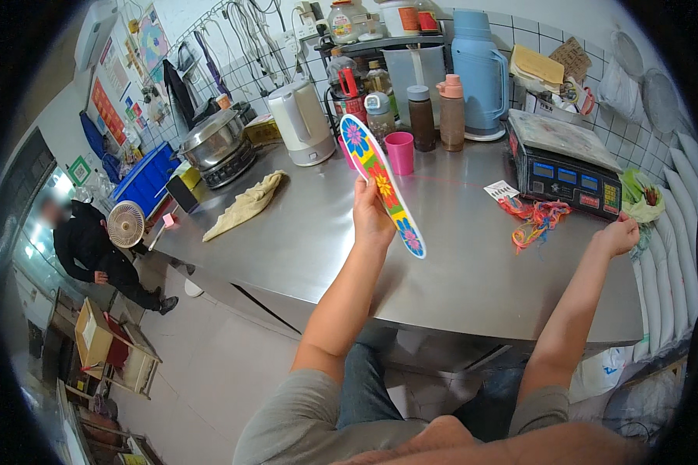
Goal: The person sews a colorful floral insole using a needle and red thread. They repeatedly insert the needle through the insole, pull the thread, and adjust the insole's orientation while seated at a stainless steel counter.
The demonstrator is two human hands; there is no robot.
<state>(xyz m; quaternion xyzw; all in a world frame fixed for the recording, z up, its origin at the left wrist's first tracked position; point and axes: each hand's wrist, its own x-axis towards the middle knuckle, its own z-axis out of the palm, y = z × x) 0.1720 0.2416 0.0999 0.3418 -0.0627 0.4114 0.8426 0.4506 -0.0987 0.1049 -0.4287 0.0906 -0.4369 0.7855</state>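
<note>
A: Where is the long, flat, sole-shaped piece with bright flower patterns and a white edge (384, 186)?

B: Raised above the grey, shiny metal tabletop (442, 271). The left hand (372, 218) grasps it by the side, near the middle of its length, so it stands tilted, its upper end leaning left.

A: And the right hand (619, 236)?

B: Well apart from the piece, just beside the front right corner of the black digital scale with a flat, pale pan (566, 186). Its fingers are drawn together, but I cannot tell whether they pinch anything.

A: What lies between the 2 hands?

B: A loose tangle of red, orange and blue thread (537, 221), in front of the scale, with a small white card printed in black (502, 190) near it.

A: How would the piece handle?

B: Light, I'd judge, and thin; it holds its shape in 1 hand, so probably fairly stiff with some bend. If the face is cloth, it should hardly slip or break, though threads could snag.

A: Best hold?

B: By the edges at mid-length, thumb opposite fingers, leaving the 2 rounded ends free.
</note>
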